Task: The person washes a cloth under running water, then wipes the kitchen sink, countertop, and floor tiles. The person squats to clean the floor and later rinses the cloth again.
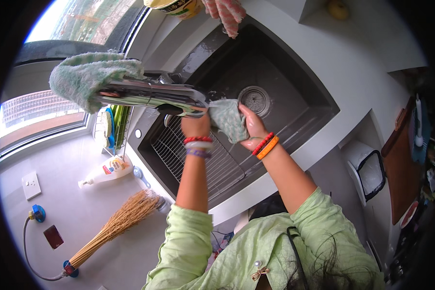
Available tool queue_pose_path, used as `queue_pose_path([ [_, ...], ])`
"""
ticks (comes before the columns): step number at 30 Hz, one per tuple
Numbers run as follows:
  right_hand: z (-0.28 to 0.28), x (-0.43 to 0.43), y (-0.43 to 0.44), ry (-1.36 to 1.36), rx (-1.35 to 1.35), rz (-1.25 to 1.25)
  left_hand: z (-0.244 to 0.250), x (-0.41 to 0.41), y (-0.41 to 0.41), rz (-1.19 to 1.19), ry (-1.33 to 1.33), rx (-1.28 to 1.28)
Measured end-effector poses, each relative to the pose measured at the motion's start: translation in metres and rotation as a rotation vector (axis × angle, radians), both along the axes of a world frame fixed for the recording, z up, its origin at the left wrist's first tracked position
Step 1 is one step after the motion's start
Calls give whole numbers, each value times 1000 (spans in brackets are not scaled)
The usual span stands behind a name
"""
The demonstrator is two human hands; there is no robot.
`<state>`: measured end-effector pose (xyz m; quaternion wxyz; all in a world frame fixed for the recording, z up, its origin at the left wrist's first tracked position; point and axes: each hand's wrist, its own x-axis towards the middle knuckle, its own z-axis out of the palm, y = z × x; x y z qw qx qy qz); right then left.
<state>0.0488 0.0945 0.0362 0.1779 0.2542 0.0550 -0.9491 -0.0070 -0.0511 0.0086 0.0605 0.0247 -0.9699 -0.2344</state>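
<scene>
My right hand (pixel 253 127) holds one side of a wet, pale green and pink cloth (pixel 227 119) over the dark sink (pixel 286 72). My left hand (pixel 196 123) is at the cloth's other side, just below the head of the chrome faucet (pixel 156 95); its fingers are largely hidden by the faucet, so its grip cannot be told. A second green striped cloth (pixel 90 78) is draped over the faucet's far end. Below my hands a wire rack (pixel 210 159) lies in the near part of the sink, and the round drain strainer (pixel 254 100) shows beyond the cloth.
Pink striped gloves or cloth (pixel 226 14) hang over the sink's back edge beside a yellow tub (pixel 177 7). On the left are a wire holder (pixel 112 127) with sponges, a pump bottle (pixel 108 170) and a straw whisk broom (pixel 116 224). A white bin (pixel 366 174) stands at right.
</scene>
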Motion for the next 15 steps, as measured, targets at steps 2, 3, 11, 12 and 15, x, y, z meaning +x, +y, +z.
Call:
queue_pose_path([
  [2,-15,0,16,-16,-75,34,21,-1,-17,-144,-64,-183],
  [3,-15,3,21,54,-105,92,31,-2,-30,-172,-92,-291],
  [11,14,10,31,7,-154,105,50,1,-55,-234,-248,122],
  [12,15,10,33,-11,-136,95,47,7,-53,-354,-416,262],
  [15,19,13,35,-44,-112,69,84,27,-4,-770,-502,466],
])
